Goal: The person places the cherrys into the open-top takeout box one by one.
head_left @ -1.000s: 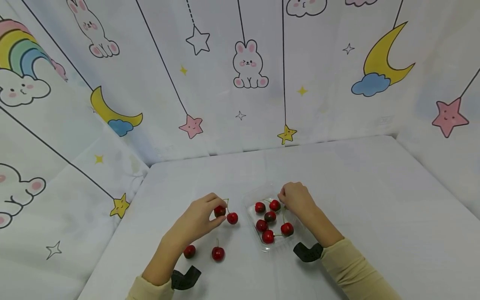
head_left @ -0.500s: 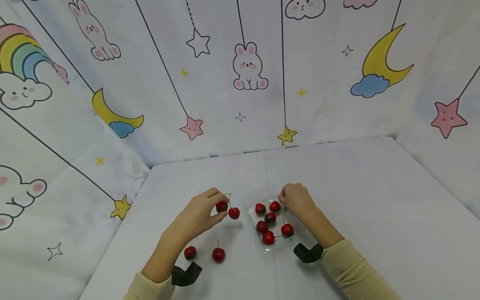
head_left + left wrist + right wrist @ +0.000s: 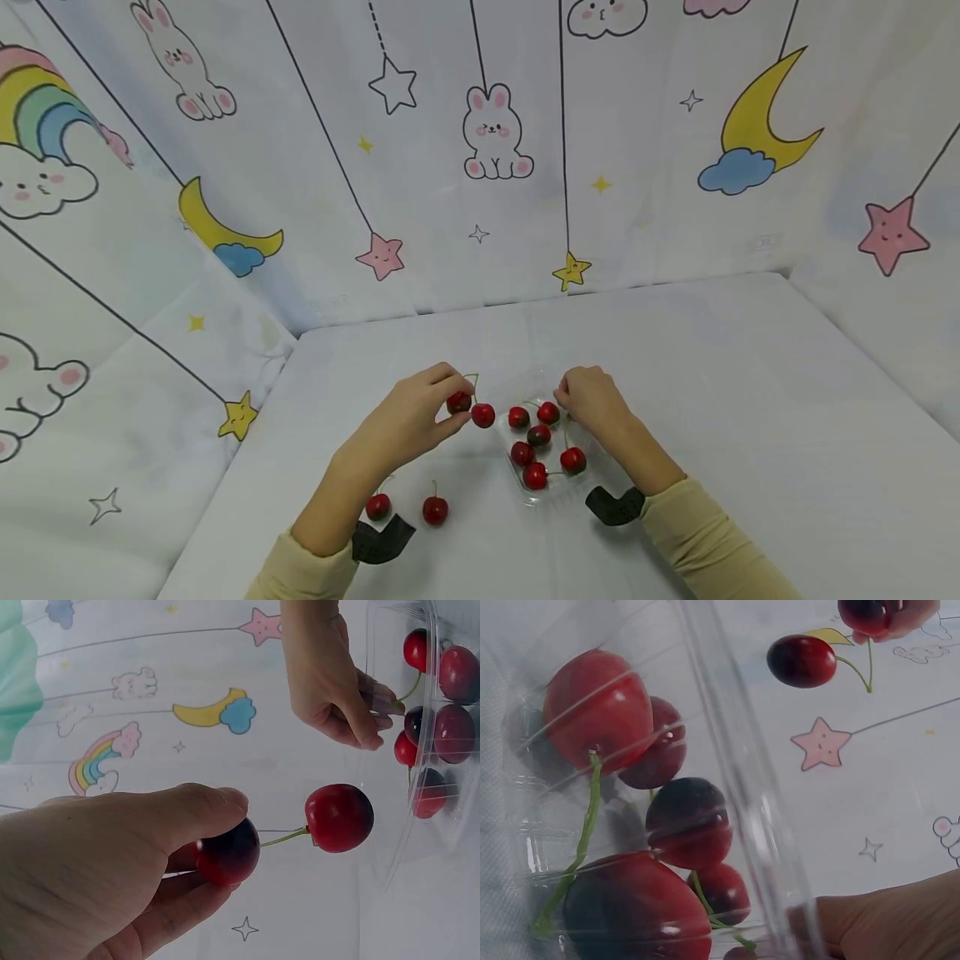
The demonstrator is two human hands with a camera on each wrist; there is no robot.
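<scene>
My left hand [image 3: 412,417] pinches one cherry [image 3: 229,851] of a pair between thumb and fingers. Its twin cherry [image 3: 483,415] hangs from the joined green stems, just left of a clear plastic container [image 3: 531,501]. Inside the container lie several dark red cherries [image 3: 538,436], some with stems. At the container's far right corner, my right hand [image 3: 596,404] holds the rim with curled fingers; the right wrist view shows part of this hand [image 3: 889,922] behind the clear wall. The left wrist view has the right hand [image 3: 326,690] close to a cherry stem.
Two loose cherries lie on the white table [image 3: 675,358] near my left forearm: one cherry [image 3: 378,506] by the black wrist mount [image 3: 382,540], another cherry [image 3: 435,510] to its right. A white printed curtain [image 3: 420,183] stands behind and beside the table.
My left hand has lifted the cherry pair and carried it right and away from me, up to the container's left side. The right hand and the container have stayed in place.
</scene>
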